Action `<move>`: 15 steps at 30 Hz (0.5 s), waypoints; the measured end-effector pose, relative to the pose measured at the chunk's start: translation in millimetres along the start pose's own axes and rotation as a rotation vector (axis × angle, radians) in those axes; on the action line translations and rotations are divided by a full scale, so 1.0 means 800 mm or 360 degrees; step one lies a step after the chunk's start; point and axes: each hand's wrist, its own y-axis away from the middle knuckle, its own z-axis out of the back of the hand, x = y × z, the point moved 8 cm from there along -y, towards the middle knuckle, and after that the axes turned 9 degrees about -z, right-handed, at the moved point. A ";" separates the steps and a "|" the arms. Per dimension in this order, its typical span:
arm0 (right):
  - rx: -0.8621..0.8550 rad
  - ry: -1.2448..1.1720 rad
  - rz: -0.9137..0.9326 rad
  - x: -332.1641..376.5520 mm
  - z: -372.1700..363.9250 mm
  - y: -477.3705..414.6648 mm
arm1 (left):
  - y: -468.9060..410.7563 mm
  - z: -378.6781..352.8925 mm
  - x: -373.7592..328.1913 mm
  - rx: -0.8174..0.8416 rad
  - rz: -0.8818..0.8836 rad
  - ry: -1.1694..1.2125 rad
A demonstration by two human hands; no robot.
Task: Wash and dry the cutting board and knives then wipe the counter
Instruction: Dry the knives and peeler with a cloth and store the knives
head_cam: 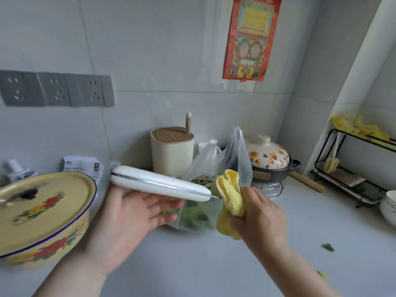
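Note:
A knife with a long white handle is held level above the counter. My left hand holds the handle against its upturned palm, with the fingers stretched out under it and the thumb hidden behind. My right hand grips a folded yellow cloth wrapped round the blade. Only a short bit of steel shows between handle and cloth. Behind stands a cream knife block with one knife handle sticking up. No cutting board is in view.
A yellow enamel pot with a flowered lid sits at the left. A plastic bag of greens lies under the knife, with a flowered clay pot behind it. A black wire rack, white bowls and green scraps are at the right.

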 end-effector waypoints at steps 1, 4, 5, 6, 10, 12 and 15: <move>0.0002 -0.0023 -0.0008 0.011 -0.003 -0.005 | 0.005 0.001 -0.022 -0.0170 -0.0293 -0.0068; 0.0016 -0.0079 0.0012 0.043 -0.012 -0.016 | 0.019 -0.020 -0.065 -0.0357 -0.0813 -0.0081; 0.0027 -0.0126 0.0025 0.052 -0.016 -0.019 | 0.022 -0.029 -0.075 -0.0418 -0.0952 -0.0079; 0.0037 -0.0179 0.0037 0.060 -0.020 -0.023 | 0.021 -0.034 -0.085 -0.0499 -0.1069 -0.0128; 0.0017 -0.0293 -0.0004 0.085 -0.029 -0.046 | -0.005 -0.048 -0.120 -0.0822 -0.1398 -0.0234; -0.0017 -0.0292 -0.0038 0.089 -0.032 -0.058 | -0.032 -0.047 -0.137 -0.0937 -0.1349 -0.0193; -0.0045 -0.0323 -0.0034 0.087 -0.035 -0.070 | -0.070 -0.037 -0.147 -0.1005 -0.1219 -0.0100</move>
